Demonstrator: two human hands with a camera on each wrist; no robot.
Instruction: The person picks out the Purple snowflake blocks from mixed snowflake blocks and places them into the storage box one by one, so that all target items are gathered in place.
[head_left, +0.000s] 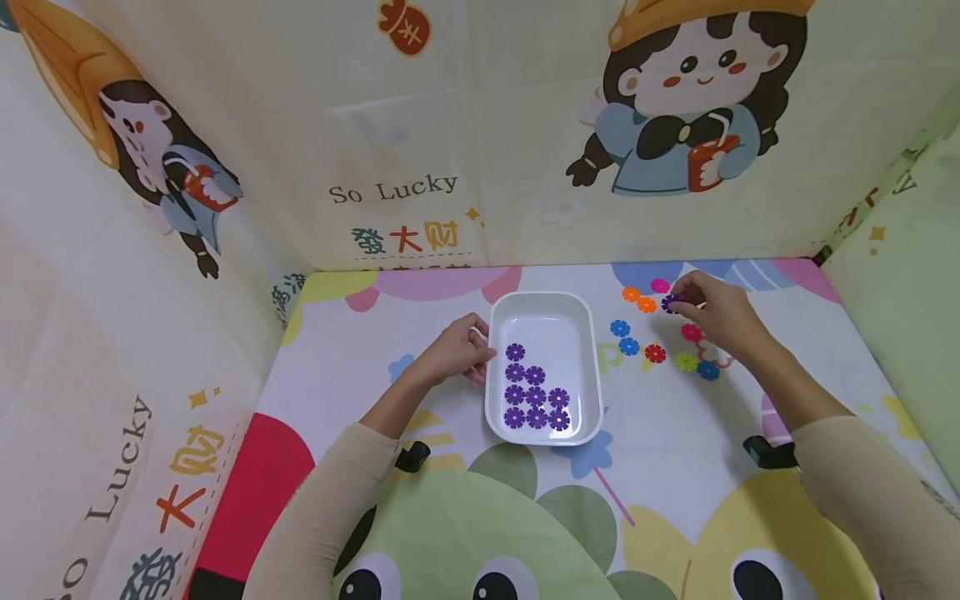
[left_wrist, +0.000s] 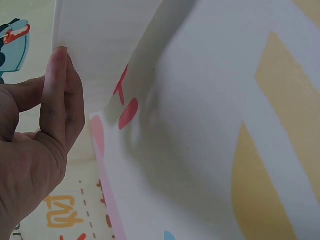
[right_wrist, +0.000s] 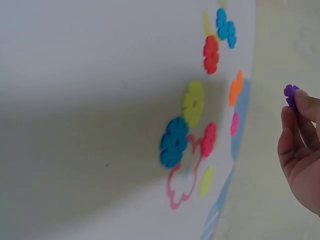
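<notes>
The right hand (head_left: 712, 317) pinches a purple flower disc (head_left: 670, 303) between thumb and fingertips (right_wrist: 300, 100), just off the mat at the far right of the tabletop (head_left: 675, 467), beside the orange discs (head_left: 639, 299) and the pink disc (head_left: 660, 286). The grip looks shallow: in the right wrist view only an edge of the disc (right_wrist: 291, 96) is caught at the very tips, so it could slip out and drop back among the loose coloured pieces, or bounce off toward the fabric wall (head_left: 900, 275). Should the hand travel low over the blue discs (head_left: 624, 337), the red disc (head_left: 656, 353) and the yellow-green disc (head_left: 686, 362), the wrist could scatter them.

The left hand (head_left: 453, 354) rests against the left wall of the white tray (head_left: 497, 350), fingers (left_wrist: 55, 95) loosely curled with the tips touching the rim, not wrapped round it. That hold is light; a knock from the other side could slide the tray and disturb the purple discs (head_left: 536, 396) lying in rows in its near half. The tray's far half is bare, so a disc let go from too high could skitter across the smooth bottom
</notes>
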